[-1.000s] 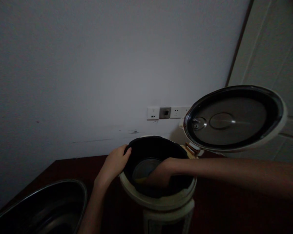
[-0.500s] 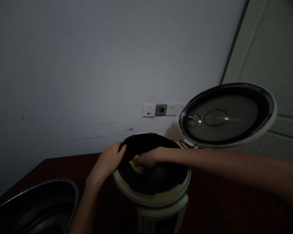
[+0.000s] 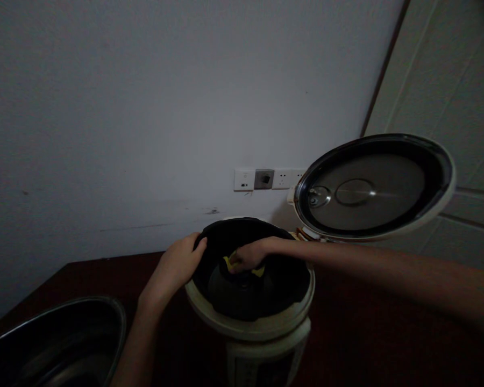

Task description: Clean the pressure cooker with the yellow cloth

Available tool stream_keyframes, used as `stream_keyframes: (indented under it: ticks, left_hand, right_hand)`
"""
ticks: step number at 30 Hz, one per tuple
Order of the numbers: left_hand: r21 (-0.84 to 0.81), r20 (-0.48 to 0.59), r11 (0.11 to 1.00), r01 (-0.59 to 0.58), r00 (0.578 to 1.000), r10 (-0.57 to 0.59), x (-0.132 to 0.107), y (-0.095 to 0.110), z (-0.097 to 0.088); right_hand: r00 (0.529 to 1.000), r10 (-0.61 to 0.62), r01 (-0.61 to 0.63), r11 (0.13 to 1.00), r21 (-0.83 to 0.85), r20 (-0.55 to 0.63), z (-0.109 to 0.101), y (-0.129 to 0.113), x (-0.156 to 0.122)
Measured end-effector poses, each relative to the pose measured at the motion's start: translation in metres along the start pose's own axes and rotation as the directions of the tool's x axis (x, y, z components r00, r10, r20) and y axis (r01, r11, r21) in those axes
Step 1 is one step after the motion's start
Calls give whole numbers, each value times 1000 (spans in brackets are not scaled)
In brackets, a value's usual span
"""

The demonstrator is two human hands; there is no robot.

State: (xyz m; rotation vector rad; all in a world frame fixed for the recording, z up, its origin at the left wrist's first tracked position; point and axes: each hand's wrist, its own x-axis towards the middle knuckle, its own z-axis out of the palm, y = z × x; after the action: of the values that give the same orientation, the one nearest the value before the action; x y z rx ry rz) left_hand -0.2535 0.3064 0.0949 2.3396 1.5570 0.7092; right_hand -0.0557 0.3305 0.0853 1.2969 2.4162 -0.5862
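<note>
A white electric pressure cooker [image 3: 266, 334] stands on the dark red table, its round lid [image 3: 381, 185] swung up to the right. My left hand [image 3: 177, 263] grips the left rim of the cooker's dark inner pot [image 3: 234, 301], the thumb lying over the edge. Down inside the pot, my right hand [image 3: 248, 255] presses a yellow cloth [image 3: 258, 271] near the pot's middle. Parts of the cloth show on both sides of the fingers; the rest is hidden under the hand.
A shiny metal basin [image 3: 60, 344] sits at the lower left, next to my left forearm. Behind the cooker rises a pale wall with a row of sockets [image 3: 265, 179]. The raised lid hangs just above my right forearm. A panelled door [image 3: 447, 97] stands at the right.
My right hand has moved with the yellow cloth slightly right and up within the pot. My left hand keeps its hold on the rim. The whole view has shifted slightly.
</note>
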Motion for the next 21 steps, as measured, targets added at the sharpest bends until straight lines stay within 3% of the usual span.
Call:
stream_keyframes:
  ticks: [3,6,11,14,17,21]
  left_hand:
    - [-18,13,1000,-4,1000,4,0,0,0]
    - [-33,15,999,-1,1000,2,-2,1,-1]
    - [-29,9,1000,-4,1000,4,-3,2,-2]
    - [-27,9,1000,-3,1000,3,-2,1,-1]
    - [-22,6,1000,2,1000,-2,-1,0,0]
    - [-21,7,1000,2,1000,-2,0,0,0]
  right_hand:
    - [994,110,-110,993,-39,-14,7,-7,2]
    - [989,143,-148,981,-126,-47,8,-10,2]
    - [994,109,-111,951,-290,-20,-15,2,-10]
    - [991,131,-135,946,-295,-35,-30,6,-24]
    - [1000,-12,7,970,-242,-19,-27,-1,-30]
    - [965,-248,260,943,-206,84,-5,-11,-21]
